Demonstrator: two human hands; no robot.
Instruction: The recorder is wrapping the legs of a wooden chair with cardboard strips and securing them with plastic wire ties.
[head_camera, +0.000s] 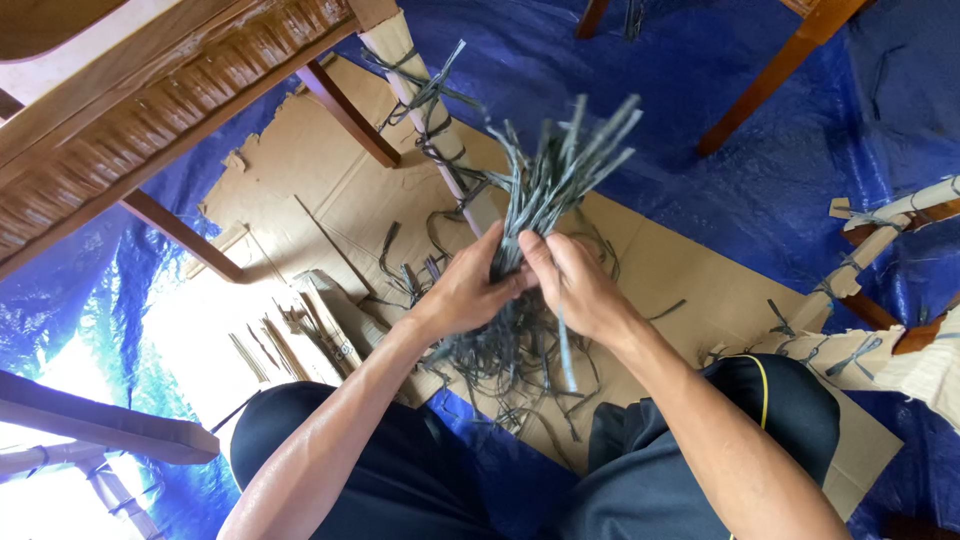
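Both my hands grip one bundle of thin grey-green strips (560, 175) in the middle of the head view. My left hand (468, 292) wraps the bundle from the left. My right hand (572, 283) clasps it from the right, thumbs close together. The strip ends fan out upward above my fingers, and more loose strips (520, 355) hang and lie below the hands on a flattened sheet of cardboard (660, 270). My knees in dark trousers show at the bottom.
A blue tarp (720, 110) covers the floor. A woven wooden chair frame (130, 110) looms at top left, its legs crossing the cardboard. A leg wrapped in cardboard and strips (430, 110) stands behind the bundle. More wrapped legs (880, 230) lie at right.
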